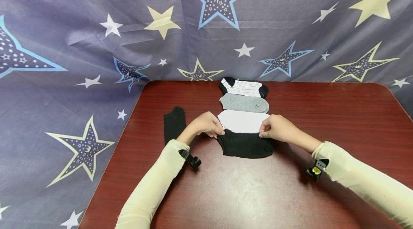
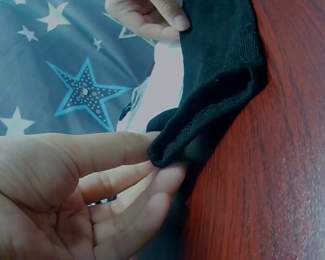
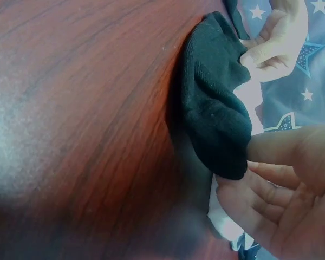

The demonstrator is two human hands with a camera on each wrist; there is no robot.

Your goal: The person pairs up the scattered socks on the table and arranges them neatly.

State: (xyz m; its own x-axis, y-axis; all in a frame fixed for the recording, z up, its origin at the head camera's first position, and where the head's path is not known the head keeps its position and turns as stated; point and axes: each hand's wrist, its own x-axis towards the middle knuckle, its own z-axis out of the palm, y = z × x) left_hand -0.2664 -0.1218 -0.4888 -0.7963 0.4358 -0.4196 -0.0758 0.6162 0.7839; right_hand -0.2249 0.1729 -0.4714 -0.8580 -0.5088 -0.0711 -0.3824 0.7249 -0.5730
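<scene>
A black ankle sock is stretched sideways between both hands, its upper edge overlapping a white sock. My left hand pinches the corner at its cuff; the left wrist view shows the ribbed opening between thumb and fingers. At the toe end, my right hand pinches the upper edge. The right wrist view shows that thumb and fingers on the black fabric. Beyond the white sock lie a grey sock and a white striped sock with black heel and toe, all in a column.
Another black sock lies left of the column, partly behind the left forearm. A reddish-brown wooden table carries everything. Behind and to the left hangs a grey cloth printed with stars. Each wrist wears a small black camera on a strap.
</scene>
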